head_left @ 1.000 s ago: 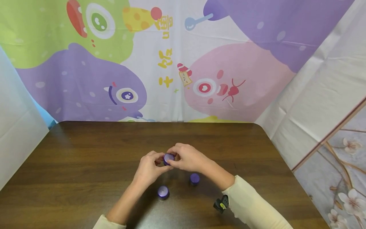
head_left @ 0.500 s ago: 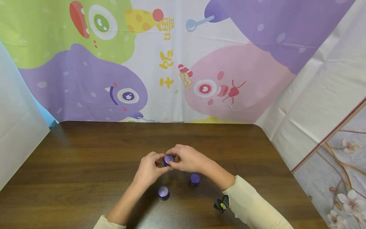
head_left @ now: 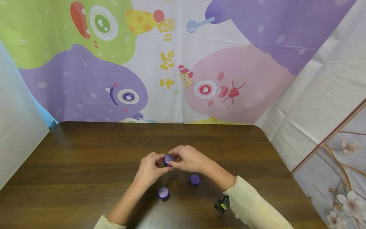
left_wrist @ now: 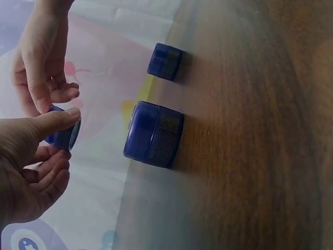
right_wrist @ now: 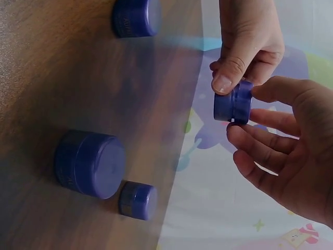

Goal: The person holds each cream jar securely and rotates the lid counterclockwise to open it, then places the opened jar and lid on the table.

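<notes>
Both hands meet around a small purple-blue jar [head_left: 169,160] held above the wooden table. My left hand [head_left: 149,168] grips its lower part, the thumb pressed on the side in the right wrist view. The fingers of my right hand [head_left: 188,159] pinch the lid end from the other side. A seam runs between body and lid in the right wrist view. Another purple jar [head_left: 164,193] stands upright near my left forearm, and one more [head_left: 195,180] sits by my right wrist.
A further small jar [right_wrist: 138,200] shows on the table in the right wrist view; my right arm hides it from the head view. A black strap device [head_left: 221,204] hangs at the right sleeve. Behind the table [head_left: 85,165] hangs a cartoon-print curtain [head_left: 177,105].
</notes>
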The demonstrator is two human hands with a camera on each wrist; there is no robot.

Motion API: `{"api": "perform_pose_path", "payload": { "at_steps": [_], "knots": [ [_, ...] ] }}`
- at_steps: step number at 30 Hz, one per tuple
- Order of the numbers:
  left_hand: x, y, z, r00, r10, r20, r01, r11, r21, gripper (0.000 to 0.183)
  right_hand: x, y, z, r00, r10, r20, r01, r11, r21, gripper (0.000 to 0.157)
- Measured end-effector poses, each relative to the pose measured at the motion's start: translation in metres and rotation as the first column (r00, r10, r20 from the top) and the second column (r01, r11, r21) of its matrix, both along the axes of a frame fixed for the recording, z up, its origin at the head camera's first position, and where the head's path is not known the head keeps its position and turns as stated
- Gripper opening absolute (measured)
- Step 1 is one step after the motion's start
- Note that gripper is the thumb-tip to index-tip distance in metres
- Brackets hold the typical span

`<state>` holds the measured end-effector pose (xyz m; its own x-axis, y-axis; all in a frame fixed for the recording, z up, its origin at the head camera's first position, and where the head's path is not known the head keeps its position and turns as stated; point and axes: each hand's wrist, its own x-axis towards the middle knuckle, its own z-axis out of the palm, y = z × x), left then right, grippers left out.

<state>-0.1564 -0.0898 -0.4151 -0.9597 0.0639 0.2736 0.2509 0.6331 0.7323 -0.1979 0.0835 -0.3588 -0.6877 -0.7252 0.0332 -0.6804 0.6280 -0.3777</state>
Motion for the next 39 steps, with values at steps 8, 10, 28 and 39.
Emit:
{"api": "perform_pose_path", "payload": {
  "at_steps": [8,10,28,39],
  "knots": [
    [0.0009,0.0008,0.0004,1.0,-0.002,0.008,0.002,1.0,-0.003,0.034,0.0023,0.001,0.0013,0.999,-0.032,-0.007,0.032,0.999,0.002,0.037],
    [0.001,0.001,0.0007,1.0,-0.004,0.012,0.004,1.0,0.001,0.033,0.0018,0.0007,0.001,0.999,-0.041,-0.016,0.041,0.999,-0.012,0.033],
    [0.0017,0.0027,0.0013,1.0,-0.009,0.002,0.009,1.0,-0.006,0.036,0.0022,0.0028,0.0013,1.0,-0.007,-0.016,0.006,1.0,-0.01,0.029],
    [0.0026,0.0046,0.0016,1.0,-0.014,-0.006,0.014,1.0,0.0,0.038,0.0037,0.005,0.0028,1.0,-0.028,-0.003,0.028,0.999,0.017,0.036]
  ]
}}
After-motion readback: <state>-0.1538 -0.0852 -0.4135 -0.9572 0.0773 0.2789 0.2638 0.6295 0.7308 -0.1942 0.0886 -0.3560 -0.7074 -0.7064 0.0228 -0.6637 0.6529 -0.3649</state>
